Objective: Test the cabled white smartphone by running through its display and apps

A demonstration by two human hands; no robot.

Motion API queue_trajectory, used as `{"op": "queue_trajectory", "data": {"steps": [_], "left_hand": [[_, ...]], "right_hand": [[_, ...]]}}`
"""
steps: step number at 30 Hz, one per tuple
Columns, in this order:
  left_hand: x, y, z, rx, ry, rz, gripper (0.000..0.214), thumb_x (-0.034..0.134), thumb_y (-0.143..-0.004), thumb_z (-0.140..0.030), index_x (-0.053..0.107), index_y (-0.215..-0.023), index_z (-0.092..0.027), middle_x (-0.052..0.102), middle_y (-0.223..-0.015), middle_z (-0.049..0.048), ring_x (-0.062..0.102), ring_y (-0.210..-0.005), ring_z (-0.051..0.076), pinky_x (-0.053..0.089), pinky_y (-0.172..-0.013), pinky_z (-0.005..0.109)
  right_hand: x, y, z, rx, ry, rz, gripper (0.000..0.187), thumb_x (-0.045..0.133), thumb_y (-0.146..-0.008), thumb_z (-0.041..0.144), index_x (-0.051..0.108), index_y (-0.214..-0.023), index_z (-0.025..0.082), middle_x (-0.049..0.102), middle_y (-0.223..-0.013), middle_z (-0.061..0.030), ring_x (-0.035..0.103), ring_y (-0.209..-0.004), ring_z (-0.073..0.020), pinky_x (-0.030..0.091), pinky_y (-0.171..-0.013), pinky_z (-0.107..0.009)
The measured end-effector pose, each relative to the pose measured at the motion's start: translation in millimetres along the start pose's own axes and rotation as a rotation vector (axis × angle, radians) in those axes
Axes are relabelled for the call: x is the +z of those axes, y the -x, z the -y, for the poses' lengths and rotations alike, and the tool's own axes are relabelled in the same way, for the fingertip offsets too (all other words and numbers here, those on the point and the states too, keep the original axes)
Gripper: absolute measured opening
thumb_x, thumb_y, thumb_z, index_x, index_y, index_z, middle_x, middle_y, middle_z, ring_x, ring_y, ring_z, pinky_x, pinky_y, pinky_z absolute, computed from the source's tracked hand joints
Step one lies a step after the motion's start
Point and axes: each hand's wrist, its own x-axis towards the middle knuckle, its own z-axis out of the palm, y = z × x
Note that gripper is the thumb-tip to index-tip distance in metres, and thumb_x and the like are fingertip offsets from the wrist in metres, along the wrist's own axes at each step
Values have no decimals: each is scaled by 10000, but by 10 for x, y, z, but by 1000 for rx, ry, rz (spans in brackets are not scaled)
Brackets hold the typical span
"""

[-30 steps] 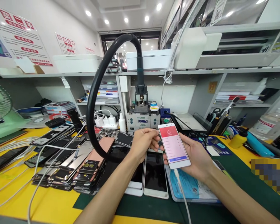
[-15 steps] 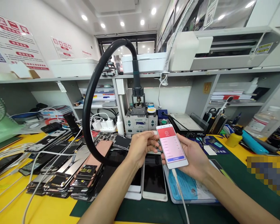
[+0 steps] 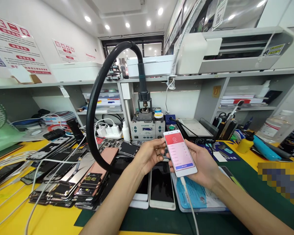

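Observation:
A white smartphone (image 3: 180,155) is held tilted above the bench, its lit screen showing a red band with a round face icon, a pale list and a blue bar. My right hand (image 3: 202,163) is closed around its right side and back, with fingertips showing at the left edge. At the upper left edge, my left hand (image 3: 149,153) has its thumb and curled fingers against the phone; part of their contact is hidden. A white charging cable (image 3: 189,199) runs from the phone's bottom end. Below lie a white-framed phone (image 3: 162,189) with a dark screen and another beside it.
Stacks of phone parts (image 3: 90,186) lie at left among loose white cables. A thick black hose (image 3: 90,114) arches over to a hot-air station (image 3: 147,129). Right of my hands are a blue plastic-covered pack (image 3: 191,195), a yellow bottle (image 3: 245,143) and a clear bottle (image 3: 275,127).
My left hand's fingers have shifted slightly beside the phone's left edge. The smartphone and my right hand stay almost where they were.

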Motion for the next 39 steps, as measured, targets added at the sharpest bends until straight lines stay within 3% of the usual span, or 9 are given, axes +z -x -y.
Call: {"op": "queue_trajectory", "data": {"steps": [6,15,24,34,39], "left_hand": [[0,-19,9,-40,50,43,177,736,-783,-240,672,-871,-100,613,-787,10,509,-519,35,384,-411,158],[37,-5,68,-8,56,121,247,691,-839,-337,674,-926,-107,631,-856,36,550,-546,50,396,-420,157],[49,-12,107,32,48,102,264,736,-795,-340,656,-882,-104,590,-832,25,533,-547,54,399,-410,164],[91,54,102,181,-18,138,273,711,-814,-345,661,-862,-81,612,-835,58,541,-578,81,452,-398,175],[106,92,102,213,-52,153,265,718,-807,-343,646,-783,-89,612,-783,49,541,-570,84,464,-397,175]], "right_hand": [[-41,1,11,47,-47,23,462,406,-975,434,635,-1158,76,740,-927,-169,720,-712,-275,558,-708,-447],[-84,-18,62,100,-103,94,468,380,-986,420,571,-1267,99,723,-981,-186,713,-731,-276,533,-655,-398],[-120,-25,48,99,-108,125,467,392,-984,425,563,-1274,100,715,-962,-174,701,-739,-271,522,-641,-379],[-170,-35,59,164,-177,237,420,385,-987,408,658,-1100,109,730,-843,-139,689,-637,-245,534,-573,-357],[-216,-56,56,165,-178,212,391,400,-984,397,678,-1028,125,734,-803,-122,689,-585,-234,545,-507,-342]]}}
